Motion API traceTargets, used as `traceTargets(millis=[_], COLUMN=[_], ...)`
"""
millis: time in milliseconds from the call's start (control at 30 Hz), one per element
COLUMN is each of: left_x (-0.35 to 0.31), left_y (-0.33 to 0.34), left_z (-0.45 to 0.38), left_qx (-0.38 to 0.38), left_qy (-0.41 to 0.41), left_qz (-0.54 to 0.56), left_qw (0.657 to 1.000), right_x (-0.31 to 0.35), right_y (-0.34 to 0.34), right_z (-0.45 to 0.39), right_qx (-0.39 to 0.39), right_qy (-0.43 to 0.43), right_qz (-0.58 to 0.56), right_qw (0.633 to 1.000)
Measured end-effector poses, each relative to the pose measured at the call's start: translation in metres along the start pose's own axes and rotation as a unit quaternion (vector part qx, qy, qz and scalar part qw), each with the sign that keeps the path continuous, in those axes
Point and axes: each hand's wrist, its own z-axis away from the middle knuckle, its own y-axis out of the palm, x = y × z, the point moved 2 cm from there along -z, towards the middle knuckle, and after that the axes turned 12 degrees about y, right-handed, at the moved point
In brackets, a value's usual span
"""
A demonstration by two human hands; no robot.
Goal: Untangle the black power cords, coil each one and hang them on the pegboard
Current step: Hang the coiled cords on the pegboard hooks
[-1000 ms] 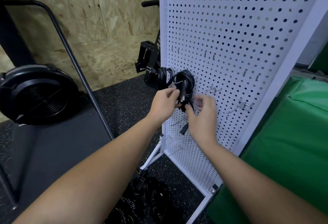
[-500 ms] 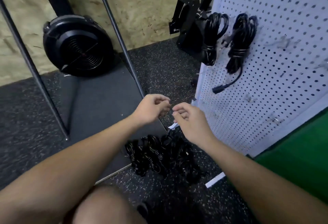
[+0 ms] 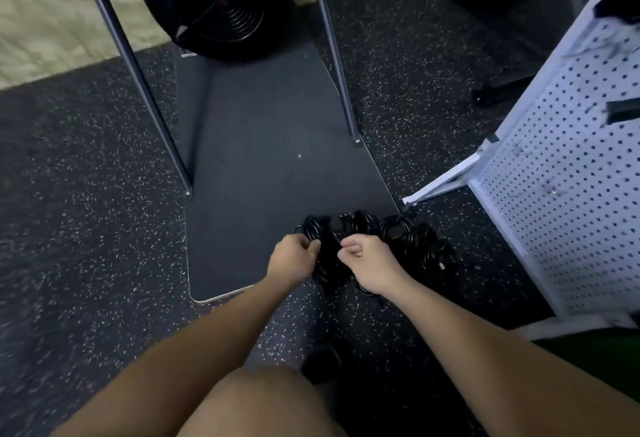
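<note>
**Head view: both hands down at the cord pile on the floor**

Speckled rubber floor (image 3: pixel 86 229) fills the frame, with a dark mat (image 3: pixel 270 159) on it and the white pegboard (image 3: pixel 561 194) standing at right. A black fan (image 3: pixel 214 4) sits at the mat's far end. Tangled black power cords (image 3: pixel 408 239) lie between mat and pegboard. Left hand (image 3: pixel 292 258) and right hand (image 3: pixel 369 263) are curled over the pile; whether either grips a cord is unclear.

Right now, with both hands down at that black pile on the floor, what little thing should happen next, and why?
Probably lift one bundle out of the tangled pile of black power cords. The left hand seems to pinch a loop at the pile's left edge, while the right hand hovers curled above it. The cords lie knotted together beside the white perforated metal pegboard.
</note>
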Motion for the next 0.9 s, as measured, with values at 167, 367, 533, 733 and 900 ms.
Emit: traceTargets(millis=[167, 367, 533, 733, 900], left_x=[0.051, 0.058, 0.057, 0.007, -0.074], left_y=[0.04, 0.059, 0.038, -0.015, -0.057], left_z=[-0.01, -0.001, 0.011, 0.019, 0.029], left_qx=[-0.006, 0.01, -0.007, 0.01, 0.048], left_qy=[-0.099, -0.113, -0.106, -0.006, 0.096], left_qz=[0.095, 0.373, 0.421, 0.432, 0.404], left_qw=[0.991, 0.921, 0.901, 0.902, 0.909], right_x=[-0.014, -0.018, -0.016, 0.025, 0.057], right_y=[0.046, 0.068, 0.07, 0.029, -0.038], right_z=[-0.035, -0.053, -0.048, -0.01, 0.048], right_qx=[0.061, 0.026, 0.002, -0.017, -0.076], right_qy=[0.05, 0.048, 0.047, 0.004, -0.045], right_qz=[0.061, 0.112, 0.056, -0.044, -0.114], right_qw=[0.995, 0.992, 0.997, 0.999, 0.99])
